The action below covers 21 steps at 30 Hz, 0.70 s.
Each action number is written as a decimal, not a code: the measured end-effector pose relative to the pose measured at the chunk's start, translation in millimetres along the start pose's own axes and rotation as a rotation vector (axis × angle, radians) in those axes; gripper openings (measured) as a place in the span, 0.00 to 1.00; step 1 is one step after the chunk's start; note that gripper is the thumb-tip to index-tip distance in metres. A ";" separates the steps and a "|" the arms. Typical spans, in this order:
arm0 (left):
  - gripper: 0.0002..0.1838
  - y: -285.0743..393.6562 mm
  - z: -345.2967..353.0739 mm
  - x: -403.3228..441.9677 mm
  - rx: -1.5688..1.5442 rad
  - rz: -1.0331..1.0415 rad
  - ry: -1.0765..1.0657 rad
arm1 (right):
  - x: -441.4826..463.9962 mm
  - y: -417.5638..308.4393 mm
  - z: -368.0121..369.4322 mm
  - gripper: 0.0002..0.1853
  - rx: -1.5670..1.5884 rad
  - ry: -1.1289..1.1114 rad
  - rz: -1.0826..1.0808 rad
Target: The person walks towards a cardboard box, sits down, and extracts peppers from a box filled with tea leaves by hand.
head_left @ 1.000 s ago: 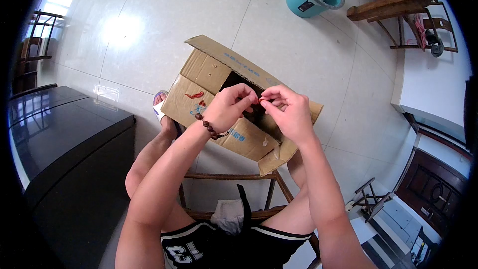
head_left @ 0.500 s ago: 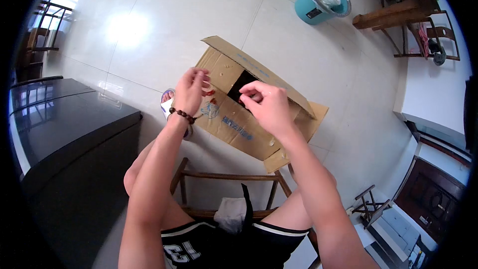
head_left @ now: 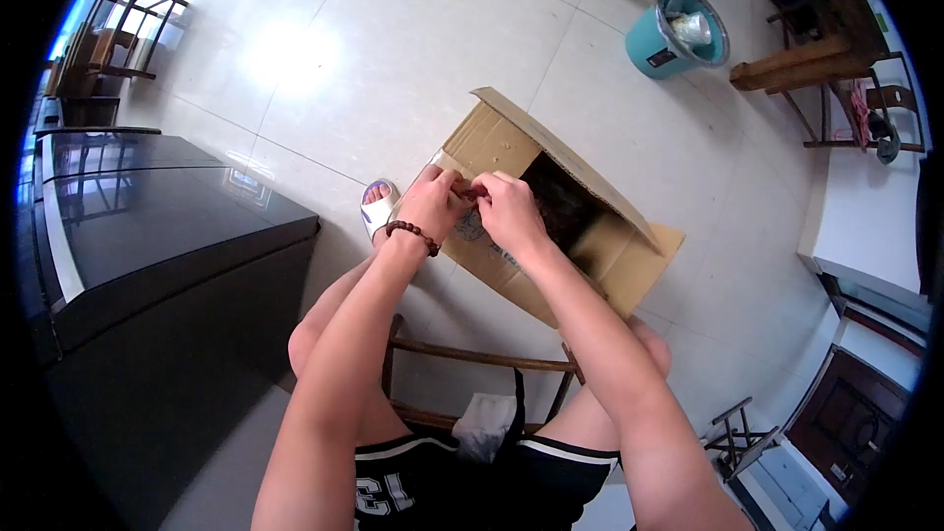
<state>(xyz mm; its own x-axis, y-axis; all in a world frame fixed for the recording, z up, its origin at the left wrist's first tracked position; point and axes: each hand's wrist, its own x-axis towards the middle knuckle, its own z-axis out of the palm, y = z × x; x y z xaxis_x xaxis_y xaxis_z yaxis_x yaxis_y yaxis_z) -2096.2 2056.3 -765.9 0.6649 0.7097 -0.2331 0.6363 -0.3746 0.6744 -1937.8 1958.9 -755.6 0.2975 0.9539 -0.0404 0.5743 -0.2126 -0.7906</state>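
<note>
Over the left part of an open cardboard box [head_left: 629, 275], my two hands meet with their fingertips almost touching. A small reddish-brown thing [head_left: 472, 192] is pinched between them, too small and covered to name. My left hand [head_left: 433, 205] is closed and wears a beaded bracelet [head_left: 413, 235] at its wrist. From the other side, my right hand [head_left: 509, 214] closes its thumb and fingers on the same thing. Dark contents [head_left: 562, 205] show inside the box, but I cannot make out what they are. Blue print on the front flap is partly hidden by my hands.
A teal bin [head_left: 649, 47] with a liner and white waste stands at the upper right. To the left is a glossy black cabinet [head_left: 177, 206]. A wooden stool frame [head_left: 482, 356] shows between my legs, and wooden furniture [head_left: 801, 69] stands at the far right.
My hands were apart and have come together on the small reddish-brown thing. The right hand moved left off the box opening, uncovering more of the dark inside. The view has shifted slightly.
</note>
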 end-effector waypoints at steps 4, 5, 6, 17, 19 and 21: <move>0.26 3.4 2.8 -1.8 0.062 0.051 0.004 | -1.8 -5.6 -20.3 0.16 -0.024 -0.100 0.034; 0.26 6.5 2.0 -1.8 0.062 0.052 0.005 | -2.2 -10.8 -29.6 0.17 -0.057 -0.184 0.086; 0.25 10.3 1.4 -2.9 0.052 0.051 0.004 | -3.5 -13.3 -34.6 0.18 -0.090 -0.268 0.140; 0.14 4.2 27.9 0.4 0.004 0.043 0.031 | -6.3 1.5 -17.6 0.11 -0.173 -0.187 0.017; 0.09 5.0 27.6 -0.2 -0.035 0.057 0.074 | -5.2 4.8 -14.1 0.10 -0.166 -0.174 -0.005; 0.08 5.3 28.0 0.1 -0.029 0.041 0.069 | -4.2 8.6 -9.7 0.10 -0.209 -0.202 -0.031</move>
<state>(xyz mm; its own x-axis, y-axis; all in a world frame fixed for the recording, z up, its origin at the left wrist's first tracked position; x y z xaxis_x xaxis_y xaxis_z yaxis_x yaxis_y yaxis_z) -2081.8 2037.7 -782.0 0.6608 0.7339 -0.1570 0.5971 -0.3875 0.7024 -1926.7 1951.0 -756.4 0.1317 0.9791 -0.1552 0.7317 -0.2017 -0.6511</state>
